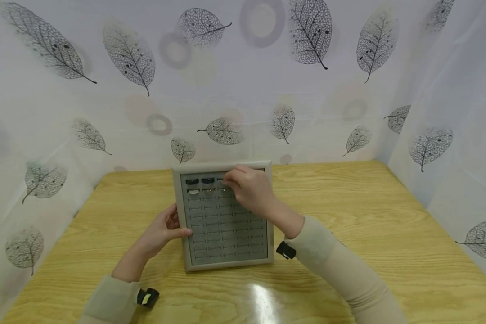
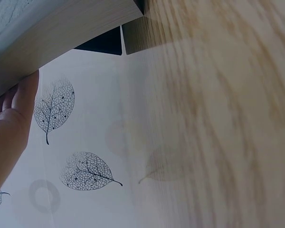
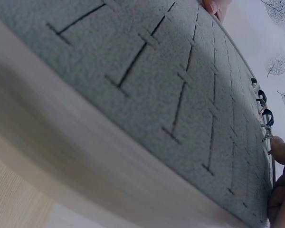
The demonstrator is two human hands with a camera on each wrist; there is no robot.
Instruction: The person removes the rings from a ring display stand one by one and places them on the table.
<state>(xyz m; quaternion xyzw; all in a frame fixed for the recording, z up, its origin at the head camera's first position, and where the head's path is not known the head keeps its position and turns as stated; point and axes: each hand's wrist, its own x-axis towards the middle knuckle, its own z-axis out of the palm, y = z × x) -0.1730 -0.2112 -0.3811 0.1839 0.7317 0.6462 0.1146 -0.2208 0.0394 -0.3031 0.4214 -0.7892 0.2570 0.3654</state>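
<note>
A ring display board [image 1: 227, 243] with a pale frame and grey slotted padding stands tilted back on the table. My left hand [image 1: 162, 231] grips the frame's left side, thumb on the front and fingers behind; the left wrist view shows the fingers against the frame's side [image 2: 61, 47]. At the board's top, my right hand [image 1: 251, 189] has thumb and fingers pinched together at a small silver ring [image 3: 266, 132] in the slots. Beside it sit two dark rings [image 1: 192, 182] [image 1: 208, 181] in the top row, with a pale ring [image 1: 193, 192] below. My right hand hides the upper right slots.
The wood-grain table [image 1: 328, 193] reaches back to a pale curtain [image 1: 235, 81] printed with leaves, which also hangs at both sides. Black wrist devices [image 1: 147, 297] [image 1: 285, 250] sit at both sleeves. Light glares off the table in front of the board.
</note>
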